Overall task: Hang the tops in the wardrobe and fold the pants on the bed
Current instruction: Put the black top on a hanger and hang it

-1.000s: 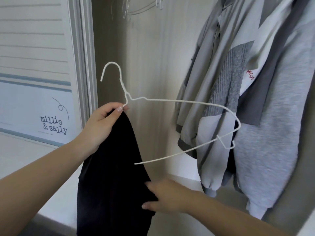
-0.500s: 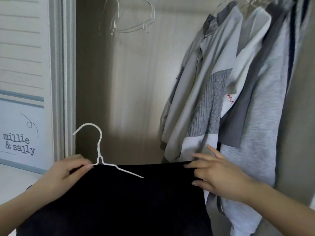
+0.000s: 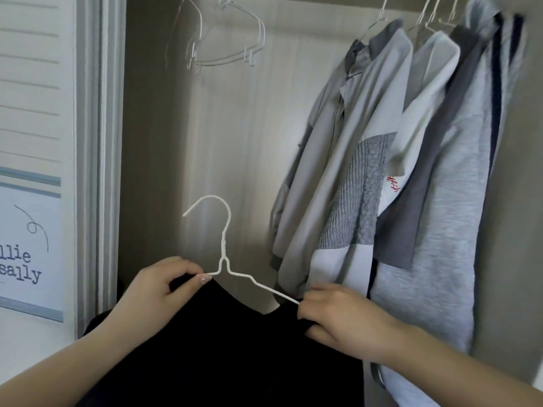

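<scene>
Both grips closed: left hand pinches black top at white hanger neck, right hand pinches its shoulder wire. Top's soft, limp, light; hanger thin, springy. Lift by hook, below wardrobe rail.

White coated wire hanger; matt black cloth top; grey knit-textured hung tops.

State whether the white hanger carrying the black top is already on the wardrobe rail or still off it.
Off the rail. The white hanger's hook is free in mid-air, below the empty hangers; both hands hold it.
</scene>
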